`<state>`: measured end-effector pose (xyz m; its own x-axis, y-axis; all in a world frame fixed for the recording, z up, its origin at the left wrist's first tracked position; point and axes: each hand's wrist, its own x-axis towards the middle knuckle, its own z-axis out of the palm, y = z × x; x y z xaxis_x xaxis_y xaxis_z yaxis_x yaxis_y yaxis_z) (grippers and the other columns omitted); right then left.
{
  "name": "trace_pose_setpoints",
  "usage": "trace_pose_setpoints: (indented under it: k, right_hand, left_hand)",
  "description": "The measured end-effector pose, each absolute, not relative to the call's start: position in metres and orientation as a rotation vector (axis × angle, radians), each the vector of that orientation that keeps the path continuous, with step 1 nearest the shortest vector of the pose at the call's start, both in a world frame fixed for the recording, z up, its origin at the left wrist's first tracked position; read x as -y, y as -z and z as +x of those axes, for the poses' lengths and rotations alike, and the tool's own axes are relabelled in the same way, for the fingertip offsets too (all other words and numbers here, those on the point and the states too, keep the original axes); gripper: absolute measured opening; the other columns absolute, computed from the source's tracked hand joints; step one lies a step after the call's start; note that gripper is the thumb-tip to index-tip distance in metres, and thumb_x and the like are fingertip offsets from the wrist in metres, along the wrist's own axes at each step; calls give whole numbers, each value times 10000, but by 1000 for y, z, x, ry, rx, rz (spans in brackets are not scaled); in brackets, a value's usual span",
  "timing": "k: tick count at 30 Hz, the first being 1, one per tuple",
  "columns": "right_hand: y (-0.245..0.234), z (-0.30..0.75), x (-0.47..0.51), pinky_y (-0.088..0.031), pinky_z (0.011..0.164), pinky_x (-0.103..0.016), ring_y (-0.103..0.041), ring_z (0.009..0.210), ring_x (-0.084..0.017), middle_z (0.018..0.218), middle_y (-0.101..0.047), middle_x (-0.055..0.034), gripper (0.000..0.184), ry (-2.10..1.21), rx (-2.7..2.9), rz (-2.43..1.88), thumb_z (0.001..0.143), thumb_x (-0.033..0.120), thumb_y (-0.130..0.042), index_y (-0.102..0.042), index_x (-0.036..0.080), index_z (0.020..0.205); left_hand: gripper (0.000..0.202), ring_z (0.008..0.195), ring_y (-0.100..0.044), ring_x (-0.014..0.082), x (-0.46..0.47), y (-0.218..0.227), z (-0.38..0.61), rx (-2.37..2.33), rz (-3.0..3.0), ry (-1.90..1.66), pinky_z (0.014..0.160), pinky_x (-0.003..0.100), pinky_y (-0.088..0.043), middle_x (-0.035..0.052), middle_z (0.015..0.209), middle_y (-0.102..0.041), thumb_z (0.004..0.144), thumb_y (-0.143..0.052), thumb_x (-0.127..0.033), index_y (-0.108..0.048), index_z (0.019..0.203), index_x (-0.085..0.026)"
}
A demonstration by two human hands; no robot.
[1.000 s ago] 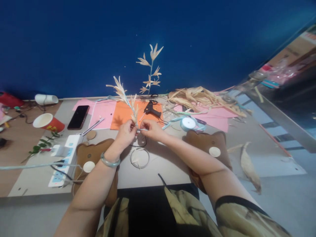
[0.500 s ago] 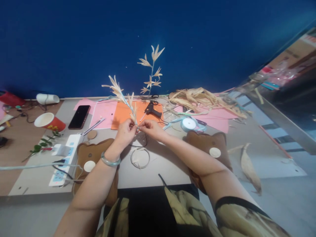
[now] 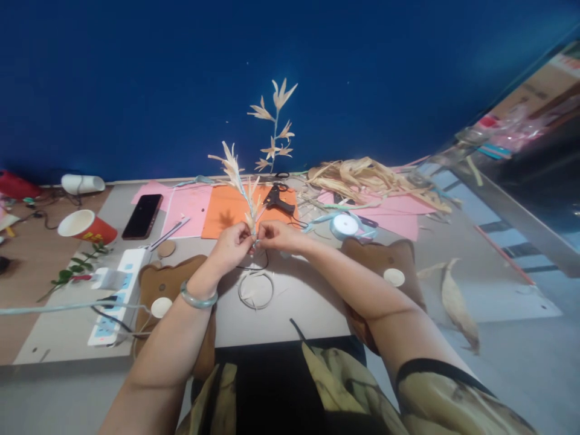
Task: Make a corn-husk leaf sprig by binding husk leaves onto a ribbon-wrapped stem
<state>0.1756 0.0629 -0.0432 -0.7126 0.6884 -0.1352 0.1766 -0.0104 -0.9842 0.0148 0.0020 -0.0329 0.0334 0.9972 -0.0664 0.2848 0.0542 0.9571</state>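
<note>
A stem of pale dried-husk flowers (image 3: 233, 172) stands up from between my two hands, its stalk wrapped in light blue. My left hand (image 3: 233, 244) is closed, pinching the lower stalk. Close beside it, my right hand (image 3: 278, 235) pinches at the same lower end with thumb and fingers; the fingertips hide just what they grip. Just behind the hands lies a black glue gun (image 3: 278, 199) on an orange sheet (image 3: 217, 211). A coil of thin wire (image 3: 256, 290) lies on the table below my hands. Another husk-flower stem (image 3: 275, 127) stands upright against the blue wall.
Dried husks (image 3: 362, 178) are heaped at the back right, with a ribbon roll (image 3: 345, 225) in front. At left are a phone (image 3: 142, 216), a paper cup (image 3: 88, 226) and a power strip (image 3: 120, 296). Brown cushions (image 3: 385, 266) lie under both forearms.
The held flower stem has swung to the right and stands more upright. Both hands stay together at its lower end, and the view has shifted slightly.
</note>
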Motion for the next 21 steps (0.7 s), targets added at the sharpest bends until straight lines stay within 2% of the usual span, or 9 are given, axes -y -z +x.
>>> trace_pose_setpoints:
  k: [4,8,11,21]
  right_hand:
    - [43,175,-65,-363,533,-179,-487,552,-63,604,-551,60,269,-1865,1801,-877,579,243,-747,-520,151,690]
    - [37,177,-66,-287,456,-183,-399,483,-48,581,-516,54,264,-2000,1817,-941,665,353,-712,-565,140,720]
    - [36,179,-69,-284,449,-192,-371,464,-47,531,-456,60,292,-2071,1749,-971,713,397,-674,-551,139,653]
    - [44,183,-75,-295,470,-173,-400,492,-38,565,-511,49,282,-2339,1587,-861,662,327,-757,-564,121,672]
  left_hand:
    - [94,522,-600,159,-2,30,15,-1488,1442,-952,510,253,-450,-14,550,-602,739,-573,-222,-500,688,-195]
    - [87,537,-614,159,-3,33,14,-1481,1437,-950,522,253,-462,-12,573,-605,738,-577,-224,-504,704,-191]
    - [100,537,-622,160,-3,36,13,-1455,1389,-946,521,254,-470,-13,573,-601,744,-590,-246,-511,720,-190]
    - [110,569,-628,156,-2,36,12,-1367,1405,-959,552,264,-487,0,629,-611,760,-598,-267,-543,775,-172]
